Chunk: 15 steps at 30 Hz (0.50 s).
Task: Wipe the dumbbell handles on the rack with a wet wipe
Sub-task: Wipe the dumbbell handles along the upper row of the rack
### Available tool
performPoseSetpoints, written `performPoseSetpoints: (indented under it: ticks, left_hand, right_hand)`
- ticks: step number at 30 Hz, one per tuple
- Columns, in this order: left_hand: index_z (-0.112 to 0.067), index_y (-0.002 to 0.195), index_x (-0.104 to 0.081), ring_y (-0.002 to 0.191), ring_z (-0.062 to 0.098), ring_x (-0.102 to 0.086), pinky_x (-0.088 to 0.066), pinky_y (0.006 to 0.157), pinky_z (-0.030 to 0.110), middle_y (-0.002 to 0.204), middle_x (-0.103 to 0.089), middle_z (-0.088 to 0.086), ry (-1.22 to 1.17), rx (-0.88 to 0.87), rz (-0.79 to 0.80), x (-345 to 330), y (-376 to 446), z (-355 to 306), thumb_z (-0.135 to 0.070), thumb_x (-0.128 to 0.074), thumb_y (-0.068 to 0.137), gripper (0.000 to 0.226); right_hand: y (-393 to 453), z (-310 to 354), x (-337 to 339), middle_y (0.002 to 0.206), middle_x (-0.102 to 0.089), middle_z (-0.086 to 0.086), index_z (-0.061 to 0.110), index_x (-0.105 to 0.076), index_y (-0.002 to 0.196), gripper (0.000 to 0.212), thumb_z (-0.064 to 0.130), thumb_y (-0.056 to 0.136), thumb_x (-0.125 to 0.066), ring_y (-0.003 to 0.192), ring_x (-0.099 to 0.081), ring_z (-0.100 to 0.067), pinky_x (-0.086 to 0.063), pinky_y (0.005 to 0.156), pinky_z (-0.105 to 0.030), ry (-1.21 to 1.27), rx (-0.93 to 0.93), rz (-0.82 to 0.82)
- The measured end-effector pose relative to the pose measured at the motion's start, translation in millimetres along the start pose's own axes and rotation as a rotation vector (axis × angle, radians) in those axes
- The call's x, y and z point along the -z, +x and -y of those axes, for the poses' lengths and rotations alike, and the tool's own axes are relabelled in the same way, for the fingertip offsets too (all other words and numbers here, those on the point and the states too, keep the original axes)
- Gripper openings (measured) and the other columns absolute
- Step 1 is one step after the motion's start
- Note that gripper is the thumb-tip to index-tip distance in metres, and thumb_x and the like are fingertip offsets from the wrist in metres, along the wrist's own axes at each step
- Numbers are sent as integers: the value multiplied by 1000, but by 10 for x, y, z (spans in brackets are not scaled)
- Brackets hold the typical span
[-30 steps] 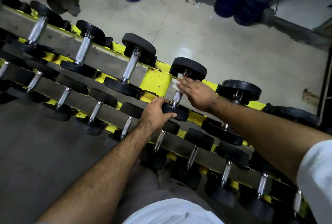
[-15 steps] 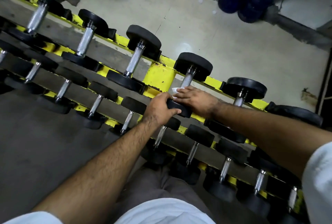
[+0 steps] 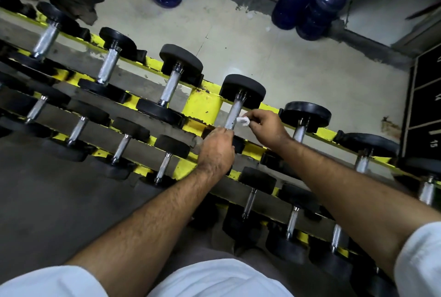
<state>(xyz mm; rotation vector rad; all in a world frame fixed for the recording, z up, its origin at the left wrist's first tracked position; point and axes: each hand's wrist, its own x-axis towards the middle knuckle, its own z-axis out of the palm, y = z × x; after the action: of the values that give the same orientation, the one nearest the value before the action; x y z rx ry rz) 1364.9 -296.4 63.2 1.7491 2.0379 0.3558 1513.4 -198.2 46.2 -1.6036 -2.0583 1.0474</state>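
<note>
A yellow and grey rack (image 3: 202,108) carries two rows of black dumbbells with silver handles. My right hand (image 3: 267,127) pinches a small white wet wipe (image 3: 243,120) just to the right of one upper-row dumbbell's handle (image 3: 233,113). My left hand (image 3: 216,151) grips the near black end of that same dumbbell, covering most of it. The dumbbell's far end (image 3: 242,90) rests against the yellow rail.
More dumbbells (image 3: 171,86) lie left and right along both rows. Blue water jugs (image 3: 310,3) stand on the pale floor (image 3: 262,58) behind the rack, and a black cabinet (image 3: 424,96) is at the right edge. Grey floor matting (image 3: 47,201) lies at lower left.
My right hand has lifted off the handle's near end and drawn to the right with the wipe, baring the handle. My left hand keeps hold of the dumbbell's near end.
</note>
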Motion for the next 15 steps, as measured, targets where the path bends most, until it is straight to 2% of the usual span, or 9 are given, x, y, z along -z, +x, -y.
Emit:
performPoseSetpoints:
  ticks: [3,6,10,12,15]
  left_hand:
    - [-15,114,-63,102,20,-60,-53,90,33,111,-63,4,22,-64,-8,-55,-27,-167,-24,-65,90,26]
    - [-14,116,-62,105,21,-59,-51,93,35,112,-62,4,-1,-89,2,-142,-67,-376,-25,-63,92,27]
    - [-17,117,-62,104,21,-61,-52,89,35,113,-63,2,-29,-65,17,-340,-180,-714,-29,-62,92,28]
    - [-18,119,-61,106,21,-60,-52,90,36,116,-63,1,-54,-48,44,-460,-245,-891,-31,-62,92,30]
    - [-19,121,-58,110,21,-58,-51,94,37,119,-60,2,-63,-53,110,-695,-324,-1162,-36,-62,92,35]
  right_hand:
    - [-59,-114,150,88,-74,6,22,-76,89,23,4,86,-62,83,-66,-11,-52,75,-30,126,-113,-29]
    - [-174,-289,339,78,-71,12,28,-74,85,27,5,85,-60,68,-58,-2,-44,66,-24,142,-159,-26]
    - [-421,-549,632,84,-74,7,25,-75,89,24,6,85,-60,73,-62,-10,-50,66,-29,92,-151,-15]
    - [-551,-699,759,83,-73,6,26,-74,88,25,6,86,-59,70,-62,-11,-50,63,-29,83,-157,-8]
    - [-722,-945,929,85,-73,6,24,-75,91,25,7,85,-59,75,-65,-14,-49,65,-28,24,-101,4]
